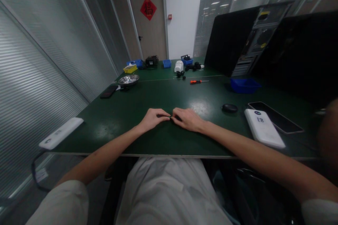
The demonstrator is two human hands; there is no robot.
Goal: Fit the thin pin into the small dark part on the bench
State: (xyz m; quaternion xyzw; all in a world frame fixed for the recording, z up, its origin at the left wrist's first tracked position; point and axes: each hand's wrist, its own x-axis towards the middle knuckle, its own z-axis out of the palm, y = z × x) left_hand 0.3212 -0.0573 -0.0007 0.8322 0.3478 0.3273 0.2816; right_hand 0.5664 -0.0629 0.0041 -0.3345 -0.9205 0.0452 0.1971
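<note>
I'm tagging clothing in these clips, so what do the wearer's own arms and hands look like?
Both the left hand and the right hand are bare, with no gloves, watch or bracelet visible. The forearms are uncovered too. Above them, the left sleeve and right sleeve are short, plain and pale greyish-white.

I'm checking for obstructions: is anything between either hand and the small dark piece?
Nothing visible is: the fingertips of the left hand and right hand meet at the small dark piece, too small to identify.
</note>
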